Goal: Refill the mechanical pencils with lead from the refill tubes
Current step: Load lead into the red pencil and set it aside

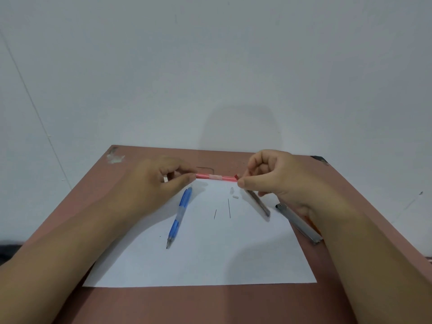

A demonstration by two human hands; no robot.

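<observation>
My left hand (161, 181) grips one end of a red mechanical pencil (216, 177), held level above the far edge of a white sheet (210, 258). My right hand (273, 176) pinches the pencil's other end with thumb and forefinger. A dark refill tube (258, 203) slants down from under the right hand onto the sheet; whether the hand holds it is unclear. A blue mechanical pencil (178, 217) lies on the sheet's left side. Two thin leads (229, 208) and small clear parts (233, 192) lie near the middle.
A brown table (187, 305) carries everything, its far edge against a pale wall. A second grey tube or pencil (299, 223) lies off the sheet at the right, beside my right forearm. White scuffs mark the far left corner.
</observation>
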